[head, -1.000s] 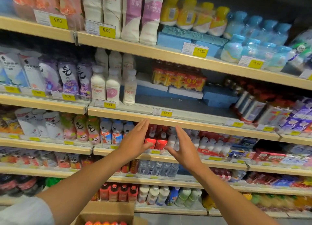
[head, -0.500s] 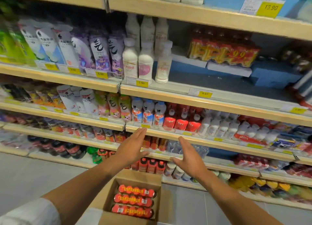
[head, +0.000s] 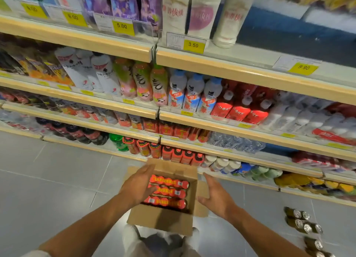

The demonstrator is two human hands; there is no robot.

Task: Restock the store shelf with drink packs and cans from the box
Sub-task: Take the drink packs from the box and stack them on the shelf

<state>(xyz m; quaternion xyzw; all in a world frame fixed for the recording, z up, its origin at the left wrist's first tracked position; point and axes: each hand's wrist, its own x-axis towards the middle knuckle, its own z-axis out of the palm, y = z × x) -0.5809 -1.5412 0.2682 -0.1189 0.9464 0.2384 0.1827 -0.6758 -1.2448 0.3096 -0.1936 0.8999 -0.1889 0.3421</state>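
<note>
Both hands have come down from shelf height to the open brown cardboard box [head: 161, 220], which now sits mid-view instead of at the bottom edge.

The box stands low in front of the light wood-edged store shelf [head: 231, 73]. Its far flap is raised just short of the red-capped bottles [head: 181, 156] on the bottom tier. Its near wall overlaps the person's white-clad legs [head: 133, 237]. Bare grey tiled floor [head: 57, 179] spreads wide to the left of the box. To the right, a flap [head: 202, 187] folds outward, and beyond it more floor runs to a row of dark silver-topped cans [head: 302, 222] lying well apart from the box. The top of the box is uncovered.

Three red shrink-wrapped drink packs [head: 171, 192] lie side by side inside the box, filling its width.

The left hand [head: 138, 183] reaches over the left wall, fingers straight and slightly spread. Their tips are above the left ends of the packs. Whether they touch the wrap cannot be told, and the hand grasps nothing. The right hand [head: 215, 197] is outside the right wall, above the folded flap. Its palm is turned inward, its fingers are extended and relaxed, and it is also empty.
</note>
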